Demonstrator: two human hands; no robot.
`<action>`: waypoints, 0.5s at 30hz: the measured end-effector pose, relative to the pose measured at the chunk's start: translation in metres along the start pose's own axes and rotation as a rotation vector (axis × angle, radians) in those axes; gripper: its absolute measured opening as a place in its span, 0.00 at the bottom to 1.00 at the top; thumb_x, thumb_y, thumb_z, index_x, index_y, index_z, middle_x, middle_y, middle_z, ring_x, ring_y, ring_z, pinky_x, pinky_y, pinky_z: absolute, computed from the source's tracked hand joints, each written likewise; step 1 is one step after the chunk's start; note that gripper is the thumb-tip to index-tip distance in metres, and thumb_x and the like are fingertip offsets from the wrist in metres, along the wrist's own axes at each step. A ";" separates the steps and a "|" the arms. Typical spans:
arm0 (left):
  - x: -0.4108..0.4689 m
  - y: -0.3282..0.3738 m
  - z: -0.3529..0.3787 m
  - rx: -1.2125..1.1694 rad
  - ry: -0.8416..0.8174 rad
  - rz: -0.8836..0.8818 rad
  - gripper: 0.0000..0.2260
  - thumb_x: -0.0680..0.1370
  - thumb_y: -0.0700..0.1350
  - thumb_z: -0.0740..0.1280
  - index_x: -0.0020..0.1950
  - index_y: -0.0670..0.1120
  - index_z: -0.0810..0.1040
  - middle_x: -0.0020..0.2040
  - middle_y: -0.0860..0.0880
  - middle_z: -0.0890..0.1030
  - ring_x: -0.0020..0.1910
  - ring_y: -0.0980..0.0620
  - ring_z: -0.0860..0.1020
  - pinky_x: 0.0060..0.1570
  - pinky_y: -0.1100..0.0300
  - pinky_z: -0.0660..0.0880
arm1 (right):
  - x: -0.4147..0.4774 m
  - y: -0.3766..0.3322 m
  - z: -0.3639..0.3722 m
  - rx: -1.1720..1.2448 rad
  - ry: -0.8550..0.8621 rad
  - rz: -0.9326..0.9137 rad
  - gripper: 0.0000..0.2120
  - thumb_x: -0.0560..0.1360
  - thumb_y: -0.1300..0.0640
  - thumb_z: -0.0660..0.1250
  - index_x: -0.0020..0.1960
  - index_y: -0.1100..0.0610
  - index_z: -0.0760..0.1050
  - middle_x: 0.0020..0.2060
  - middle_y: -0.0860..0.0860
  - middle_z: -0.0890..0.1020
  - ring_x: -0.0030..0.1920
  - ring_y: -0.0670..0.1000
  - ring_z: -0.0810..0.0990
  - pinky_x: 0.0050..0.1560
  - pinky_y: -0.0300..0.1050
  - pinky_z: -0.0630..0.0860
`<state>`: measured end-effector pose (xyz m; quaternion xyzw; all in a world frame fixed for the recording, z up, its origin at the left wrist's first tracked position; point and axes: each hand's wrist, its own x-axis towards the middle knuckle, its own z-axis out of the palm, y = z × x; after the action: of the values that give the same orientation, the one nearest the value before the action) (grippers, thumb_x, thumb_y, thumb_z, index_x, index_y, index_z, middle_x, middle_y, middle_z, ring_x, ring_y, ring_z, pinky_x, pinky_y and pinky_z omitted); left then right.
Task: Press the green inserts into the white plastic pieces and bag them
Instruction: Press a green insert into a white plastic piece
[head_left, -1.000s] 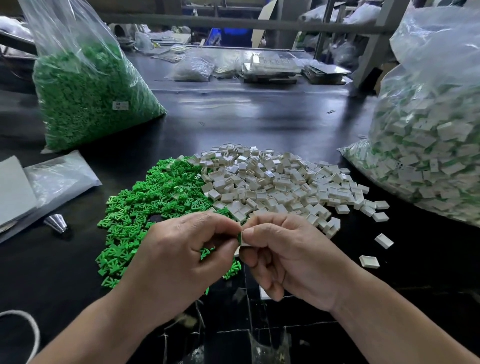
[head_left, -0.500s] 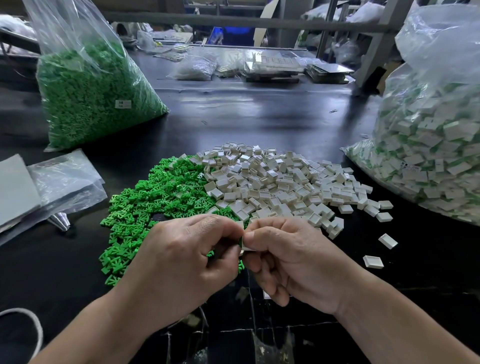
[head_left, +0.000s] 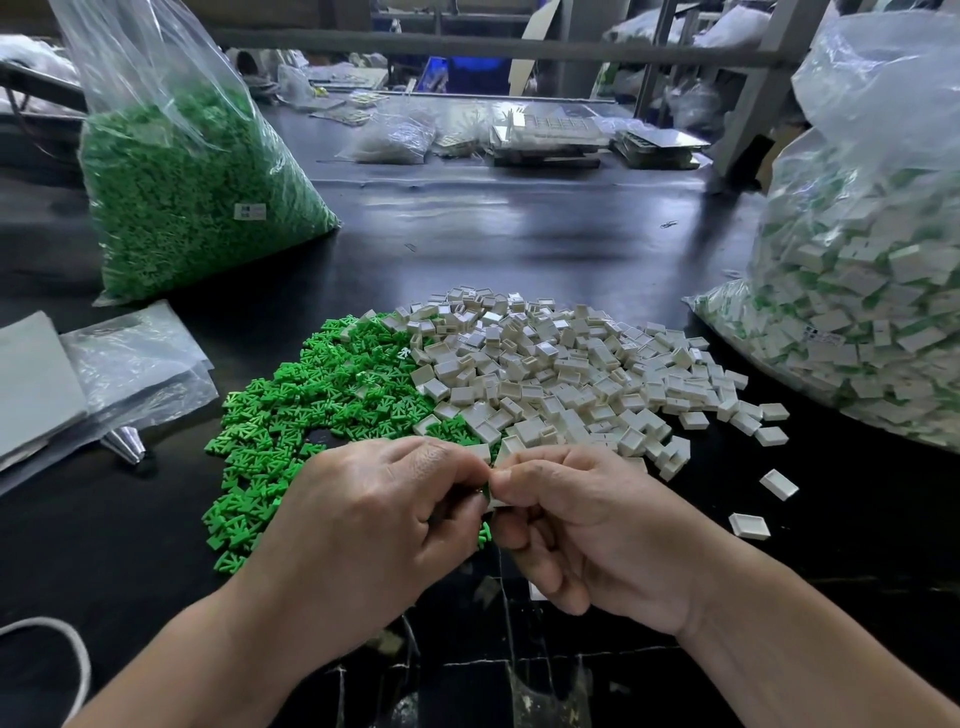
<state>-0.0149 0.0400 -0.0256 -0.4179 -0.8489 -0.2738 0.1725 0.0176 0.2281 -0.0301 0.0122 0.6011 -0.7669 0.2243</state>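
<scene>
Left hand and right hand meet near front edge of worktop, fingertips touching. Both pinch one small white piece between thumb and first finger. Sliver of green insert shows at its left side. Other fingers curled under.

Pile of green inserts and pile of white pieces touch, mid worktop, just behind hands. Bag of green inserts at far left corner. Big bag of filled pieces at right edge.

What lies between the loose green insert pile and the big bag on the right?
The heap of loose white plastic pieces, touching the green inserts; then bare table before the bag. Head view.
</scene>
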 end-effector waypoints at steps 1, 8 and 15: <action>0.000 0.000 0.000 0.003 -0.003 -0.005 0.08 0.75 0.48 0.67 0.47 0.48 0.84 0.41 0.57 0.84 0.35 0.58 0.81 0.34 0.58 0.79 | -0.001 0.000 0.000 0.000 -0.004 0.007 0.10 0.80 0.61 0.66 0.40 0.59 0.76 0.30 0.54 0.77 0.20 0.46 0.73 0.17 0.35 0.68; 0.003 0.002 0.000 -0.037 0.092 -0.124 0.07 0.72 0.46 0.67 0.45 0.48 0.83 0.38 0.57 0.82 0.34 0.58 0.79 0.31 0.58 0.77 | 0.000 0.000 0.009 -0.086 0.051 -0.140 0.10 0.82 0.59 0.64 0.42 0.58 0.77 0.31 0.52 0.78 0.23 0.48 0.75 0.19 0.38 0.71; 0.002 0.004 0.004 -0.001 0.129 -0.107 0.07 0.71 0.46 0.65 0.42 0.46 0.82 0.37 0.55 0.81 0.33 0.54 0.79 0.32 0.55 0.77 | 0.001 0.001 0.011 -0.022 0.049 -0.116 0.11 0.81 0.61 0.64 0.40 0.59 0.76 0.29 0.54 0.77 0.22 0.49 0.75 0.18 0.38 0.71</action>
<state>-0.0130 0.0456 -0.0259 -0.3537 -0.8569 -0.3095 0.2117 0.0196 0.2169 -0.0278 -0.0064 0.6144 -0.7716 0.1648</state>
